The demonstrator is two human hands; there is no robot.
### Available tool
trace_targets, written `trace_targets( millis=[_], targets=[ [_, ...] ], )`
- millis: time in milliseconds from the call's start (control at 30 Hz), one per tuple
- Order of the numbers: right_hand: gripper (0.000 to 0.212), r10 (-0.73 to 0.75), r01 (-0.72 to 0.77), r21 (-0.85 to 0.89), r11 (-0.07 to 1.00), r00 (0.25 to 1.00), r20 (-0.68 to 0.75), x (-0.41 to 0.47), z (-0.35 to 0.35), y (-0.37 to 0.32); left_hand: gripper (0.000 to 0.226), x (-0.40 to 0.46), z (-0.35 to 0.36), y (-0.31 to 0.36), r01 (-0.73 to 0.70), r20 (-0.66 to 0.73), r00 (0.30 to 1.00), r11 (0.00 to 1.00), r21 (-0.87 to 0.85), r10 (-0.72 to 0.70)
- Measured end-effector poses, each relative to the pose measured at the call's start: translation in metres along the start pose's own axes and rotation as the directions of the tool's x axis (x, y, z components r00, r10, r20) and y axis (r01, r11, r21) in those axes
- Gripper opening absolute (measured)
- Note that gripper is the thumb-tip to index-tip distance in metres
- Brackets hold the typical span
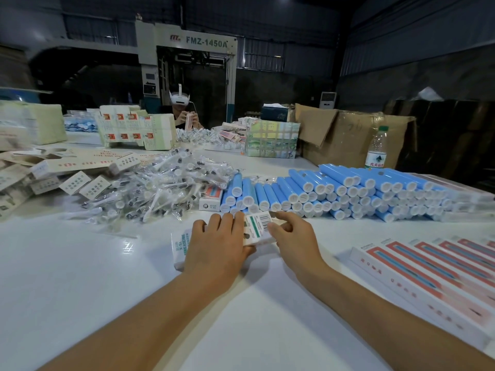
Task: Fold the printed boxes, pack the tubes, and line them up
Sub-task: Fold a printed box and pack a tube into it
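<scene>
White table [80,277]: bears everything below.
Printed box [180,243]: lies on table at centre, barcode end flap [256,225] raised at its far end.
Left hand [218,243]: palm down over box, fingers curled on it, tips at flap.
Right hand [292,236]: fingers and thumb pinch flap edge.
Blue tubes [348,194]: stacked just beyond hands, white caps facing near.
Packed boxes [434,274]: row at right, side by side.
Bagged brush heads [160,183]: heap at left of tubes.
</scene>
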State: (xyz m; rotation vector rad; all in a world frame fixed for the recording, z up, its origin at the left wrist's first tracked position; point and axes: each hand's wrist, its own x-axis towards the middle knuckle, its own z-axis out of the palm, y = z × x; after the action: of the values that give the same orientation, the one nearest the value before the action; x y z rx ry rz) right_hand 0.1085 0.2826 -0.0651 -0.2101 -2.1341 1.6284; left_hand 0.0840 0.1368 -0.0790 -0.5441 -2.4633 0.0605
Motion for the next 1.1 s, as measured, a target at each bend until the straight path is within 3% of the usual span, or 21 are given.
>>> trace_targets(
  millis=[67, 200, 300, 400, 467, 500, 533, 567, 633, 667, 733, 800, 833, 867, 900, 933, 967, 1033, 1100],
  targets=[
    [0.011, -0.027, 0.027, -0.011, 1.000, 1.000, -0.009, -0.002, 0.002, 0.000, 0.067, 0.000, -0.001, 0.001, 0.007, 0.000, 1.000, 1.000, 0.000, -0.007],
    [0.028, -0.107, 0.108, -0.129, 0.986, 0.994, 0.010, -0.006, 0.005, -0.001, 0.066, -0.001, -0.002, 0.001, 0.004, 0.000, 1.000, 1.000, 0.001, -0.004],
    [0.023, -0.126, 0.130, -0.142, 0.981, 0.991, 0.040, -0.005, 0.003, 0.001, 0.066, -0.001, -0.002, 0.002, 0.008, -0.003, 1.000, 1.000, -0.001, -0.008],
    [0.013, -0.215, 0.215, -0.320, 0.923, 0.976, 0.034, -0.004, -0.002, 0.001, 0.066, 0.000, -0.002, 0.000, 0.015, -0.004, 1.000, 0.999, -0.033, -0.015],
    [0.048, -0.267, 0.227, -0.358, 0.906, 0.961, -0.068, 0.001, -0.007, 0.002, 0.066, 0.002, -0.002, -0.003, 0.044, -0.018, 0.999, 0.997, -0.066, -0.045],
    [0.065, -0.186, 0.152, -0.251, 0.956, 0.976, -0.117, 0.004, -0.010, 0.000, 0.067, 0.003, -0.002, -0.004, 0.059, -0.021, 0.998, 0.995, -0.078, -0.061],
    [0.076, -0.034, 0.028, -0.050, 0.998, 0.992, -0.118, 0.006, -0.012, -0.003, 0.067, 0.003, -0.003, -0.004, 0.070, -0.022, 0.997, 0.994, -0.087, -0.072],
    [0.078, 0.144, -0.130, 0.210, 0.969, 0.988, -0.050, 0.006, -0.012, -0.006, 0.068, 0.003, -0.003, -0.004, 0.072, -0.022, 0.997, 0.993, -0.095, -0.075],
    [0.057, 0.358, -0.426, 0.588, 0.688, 0.904, 0.235, 0.008, -0.012, -0.008, 0.069, 0.001, -0.002, 0.000, 0.043, -0.017, 0.999, 0.993, -0.107, -0.045],
    [0.044, 0.378, -0.478, 0.639, 0.603, 0.876, 0.299, 0.009, -0.013, -0.008, 0.069, 0.000, -0.002, 0.001, 0.019, -0.015, 1.000, 0.994, -0.108, -0.021],
    [0.032, 0.362, -0.473, 0.649, 0.596, 0.880, 0.309, 0.011, -0.013, -0.007, 0.069, -0.001, -0.002, 0.003, -0.013, -0.019, 1.000, 0.995, -0.100, 0.011],
    [0.026, 0.331, -0.402, 0.571, 0.716, 0.915, 0.229, 0.008, -0.007, -0.006, 0.068, -0.001, -0.003, 0.005, -0.023, -0.014, 1.000, 0.996, -0.088, 0.022],
    [0.021, 0.285, -0.325, 0.430, 0.842, 0.946, 0.155, 0.004, -0.003, -0.006, 0.067, 0.000, -0.004, 0.006, -0.022, -0.007, 1.000, 0.996, -0.086, 0.021],
    [0.019, 0.192, -0.201, 0.157, 0.967, 0.979, 0.067, 0.000, 0.001, -0.006, 0.066, 0.000, -0.005, 0.008, -0.021, -0.001, 1.000, 0.996, -0.081, 0.021],
    [0.023, 0.066, -0.061, -0.145, 0.988, 0.997, 0.029, -0.004, 0.005, -0.003, 0.065, -0.001, -0.005, 0.010, -0.025, 0.001, 1.000, 0.997, -0.071, 0.025],
    [0.030, -0.044, 0.052, -0.337, 0.940, 0.999, 0.030, -0.007, 0.009, 0.001, 0.063, -0.001, -0.006, 0.012, -0.031, -0.001, 1.000, 0.998, -0.060, 0.031],
    [0.033, -0.097, 0.106, -0.403, 0.909, 0.994, 0.041, -0.009, 0.012, 0.001, 0.061, -0.002, -0.007, 0.014, -0.036, -0.004, 0.999, 0.998, -0.054, 0.035],
    [0.029, -0.123, 0.134, -0.367, 0.920, 0.991, 0.055, -0.012, 0.013, -0.001, 0.060, -0.003, -0.007, 0.014, -0.038, -0.007, 0.999, 0.998, -0.053, 0.038],
    [0.024, -0.045, 0.054, -0.160, 0.986, 0.997, 0.063, -0.013, 0.008, -0.008, 0.061, -0.004, -0.006, 0.013, -0.028, -0.015, 1.000, 0.998, -0.057, 0.027]
  ],
)
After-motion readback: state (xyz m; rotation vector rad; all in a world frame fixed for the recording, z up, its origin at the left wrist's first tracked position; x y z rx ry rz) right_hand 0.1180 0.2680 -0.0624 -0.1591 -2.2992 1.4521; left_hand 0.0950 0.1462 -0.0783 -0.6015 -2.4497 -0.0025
